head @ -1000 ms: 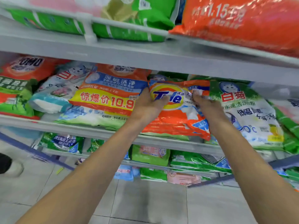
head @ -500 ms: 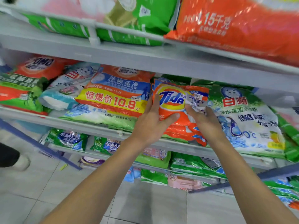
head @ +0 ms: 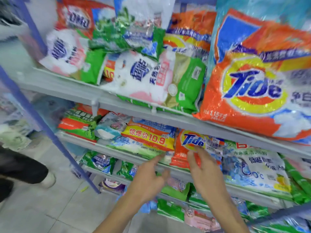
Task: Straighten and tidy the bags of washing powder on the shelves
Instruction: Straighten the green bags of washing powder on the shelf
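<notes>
Both hands have released orange bag (head: 182, 153) | left hand (head: 148, 180) spread, clear | right hand (head: 204, 172) loose, fingertips at its front | bag stands on middle shelf (head: 117, 151) | soft, slick, powder shifts: grip 2 sides

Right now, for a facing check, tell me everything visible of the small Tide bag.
The small Tide bag is glossy orange plastic with a blue-and-yellow logo. It stands face out on the shelf between the 10.9 price bag and a white bag. The right hand touches its front; the left hand hangs just left of it.
</notes>
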